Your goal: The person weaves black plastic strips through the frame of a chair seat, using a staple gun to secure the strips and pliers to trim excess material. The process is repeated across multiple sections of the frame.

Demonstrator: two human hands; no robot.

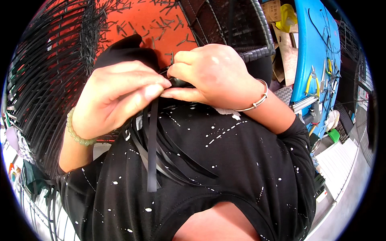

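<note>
Strips hang below the hands, over the shirt. Beyond, cut scraps lie between the strand bundle on the left and a woven frame on the right; farther right, pliers lie on the table.

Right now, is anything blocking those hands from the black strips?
Nothing visible: the left hand and right hand come together at the visible top of the flat black strips, hanging over the white-flecked black shirt. Their exact grip is hidden.

Narrow, flat black plastic-like strips hang loosely bunched over a white-speckled black shirt, the foremost nearly straight, others curving rightward.
</note>
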